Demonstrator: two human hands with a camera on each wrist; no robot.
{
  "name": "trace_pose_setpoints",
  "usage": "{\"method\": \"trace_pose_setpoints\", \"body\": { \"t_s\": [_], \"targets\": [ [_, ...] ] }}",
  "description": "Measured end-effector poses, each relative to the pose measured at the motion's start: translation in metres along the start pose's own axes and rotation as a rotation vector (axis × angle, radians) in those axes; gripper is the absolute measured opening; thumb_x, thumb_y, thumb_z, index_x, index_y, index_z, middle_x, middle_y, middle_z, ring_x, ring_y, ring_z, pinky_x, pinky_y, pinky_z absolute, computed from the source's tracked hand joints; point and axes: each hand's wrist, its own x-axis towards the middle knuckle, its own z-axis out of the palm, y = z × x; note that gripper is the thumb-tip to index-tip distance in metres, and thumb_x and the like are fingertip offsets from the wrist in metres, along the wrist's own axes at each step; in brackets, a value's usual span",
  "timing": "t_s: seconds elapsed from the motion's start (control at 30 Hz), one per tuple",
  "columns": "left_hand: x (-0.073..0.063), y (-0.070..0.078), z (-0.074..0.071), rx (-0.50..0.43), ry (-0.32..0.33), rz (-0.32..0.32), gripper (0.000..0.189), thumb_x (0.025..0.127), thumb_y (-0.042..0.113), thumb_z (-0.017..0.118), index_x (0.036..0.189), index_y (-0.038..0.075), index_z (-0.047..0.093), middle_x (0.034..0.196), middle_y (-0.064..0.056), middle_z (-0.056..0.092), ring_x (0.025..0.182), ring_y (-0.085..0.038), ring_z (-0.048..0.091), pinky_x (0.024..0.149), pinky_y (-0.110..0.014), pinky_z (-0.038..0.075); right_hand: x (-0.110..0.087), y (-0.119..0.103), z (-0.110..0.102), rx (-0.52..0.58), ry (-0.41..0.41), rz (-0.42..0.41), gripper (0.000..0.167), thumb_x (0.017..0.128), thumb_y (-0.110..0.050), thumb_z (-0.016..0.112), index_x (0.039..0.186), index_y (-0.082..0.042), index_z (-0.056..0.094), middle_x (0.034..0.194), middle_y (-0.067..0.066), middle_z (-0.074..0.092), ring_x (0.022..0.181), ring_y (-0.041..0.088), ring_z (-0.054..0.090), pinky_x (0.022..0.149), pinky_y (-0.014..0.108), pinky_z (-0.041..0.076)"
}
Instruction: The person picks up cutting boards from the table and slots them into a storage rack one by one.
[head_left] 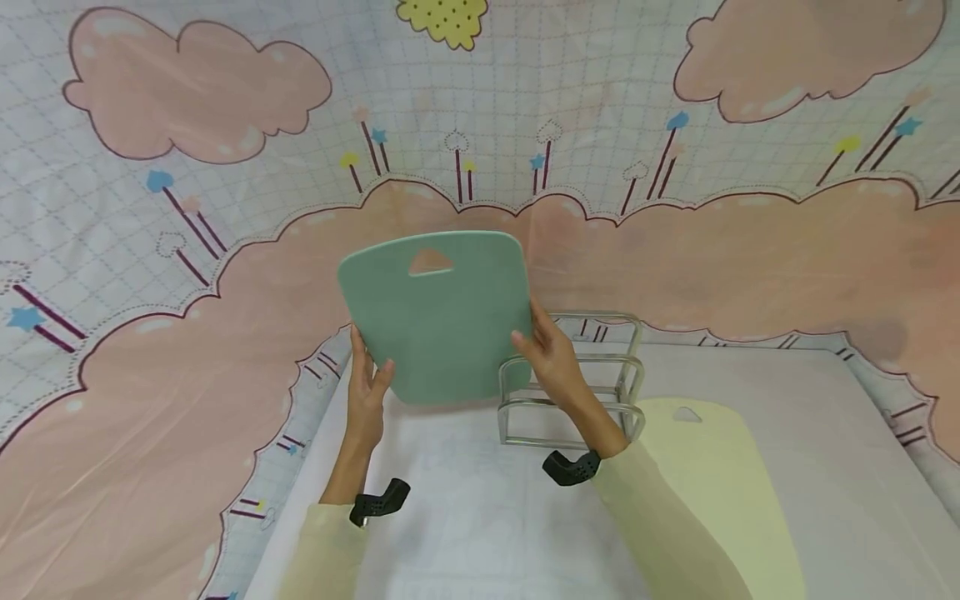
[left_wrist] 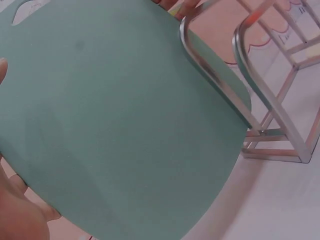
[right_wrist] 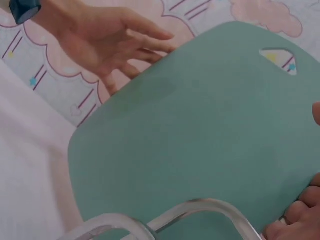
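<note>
A green cutting board (head_left: 450, 325) with a triangular handle hole is held tilted above the table. My left hand (head_left: 365, 408) holds its left edge. On the opposite edge, my right hand (head_left: 555, 362) grips with the thumb in front and the fingers behind. Beside the right hand stands a metal rack (head_left: 600, 358). The board's lower right corner shows behind one of its front loops. In the left wrist view, a rack bar (left_wrist: 209, 71) crosses over the board; whether the two touch, I cannot tell.
A pale yellow cutting board (head_left: 720, 467) lies flat on the white table (head_left: 465, 517), to the right of the rack and partly under my right sleeve. A patterned cloth (head_left: 750, 258) with clouds hangs behind and to the left of the table.
</note>
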Motion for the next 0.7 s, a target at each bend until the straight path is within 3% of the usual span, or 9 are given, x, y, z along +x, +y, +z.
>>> {"method": "trace_pose_setpoints", "body": {
  "t_s": [0.23, 0.47, 0.7],
  "targets": [
    [0.001, -0.006, 0.01, -0.036, -0.05, 0.029, 0.077, 0.099, 0.003, 0.042, 0.152, 0.015, -0.012, 0.159, 0.002, -0.014, 0.144, -0.014, -0.006, 0.113, -0.05, 0.009, -0.004, 0.0, -0.008, -0.028, 0.001, 0.016, 0.071, 0.098, -0.005, 0.05, 0.151, -0.002, 0.002, 0.158, 0.017, 0.001, 0.143, 0.029, 0.012, 0.11, 0.049, 0.023],
    [0.003, -0.004, 0.022, -0.034, -0.079, 0.017, 0.077, 0.099, 0.004, 0.042, 0.152, 0.015, -0.013, 0.158, 0.001, -0.014, 0.144, -0.019, -0.007, 0.113, -0.049, 0.011, -0.009, 0.002, -0.019, -0.027, 0.02, 0.007, 0.071, 0.098, -0.005, 0.05, 0.151, -0.001, 0.002, 0.157, 0.019, 0.002, 0.143, 0.029, 0.011, 0.11, 0.049, 0.022],
    [0.006, -0.005, 0.031, -0.026, -0.11, 0.03, 0.076, 0.098, 0.002, 0.041, 0.152, 0.011, -0.012, 0.158, -0.002, -0.015, 0.144, -0.021, -0.005, 0.113, -0.05, 0.012, -0.014, 0.001, -0.029, -0.041, 0.05, -0.002, 0.071, 0.099, -0.005, 0.05, 0.151, -0.001, 0.003, 0.158, 0.014, 0.002, 0.143, 0.026, 0.011, 0.111, 0.047, 0.022]
  ]
}}
